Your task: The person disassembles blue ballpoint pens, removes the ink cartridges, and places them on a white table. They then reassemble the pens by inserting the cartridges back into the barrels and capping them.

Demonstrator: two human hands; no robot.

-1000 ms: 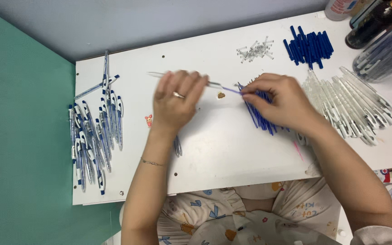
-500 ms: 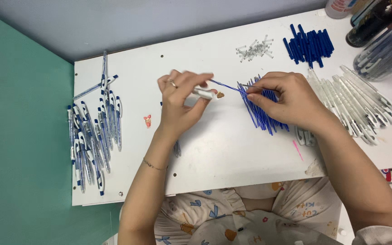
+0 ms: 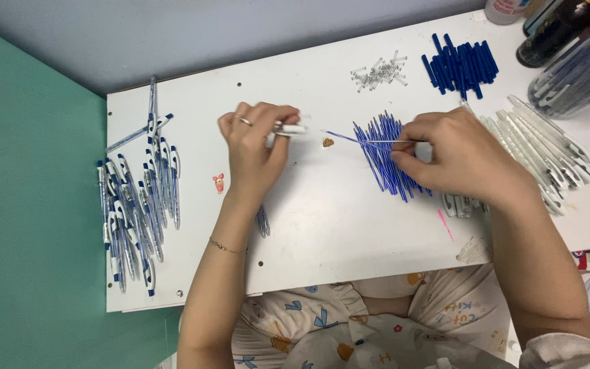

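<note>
Hands at work over a white table point(image 3: 349, 232) strewn with pen parts, seen from above. One person, two bare hands. Left hand point(image 3: 254, 147), a ring on one finger and a thin bracelet at the wrist, has its fingers curled and pinched on one white pen barrel point(image 3: 288, 129), held just above the tabletop near the middle. Right hand point(image 3: 455, 156) pinches one thin blue refill point(image 3: 360, 139) between thumb and fingertips; the refill lies level, its tip pointing toward the barrel but apart from it. Under and beside the right hand sits one fan of loose blue refills point(image 3: 384, 160), too many and too overlapped to count. At the left edge lies one pile of finished white-and-blue pens point(image 3: 138, 205), a couple of dozen or more, exact count unclear. Along the far edge: one small heap of tiny springs point(image 3: 379, 72) and one cluster of dark blue caps point(image 3: 462, 65). To the right, one spread of empty white barrels point(image 3: 548, 154), too many to count. One small pink sticker point(image 3: 218, 182) marks the tabletop near the left wrist.
</note>
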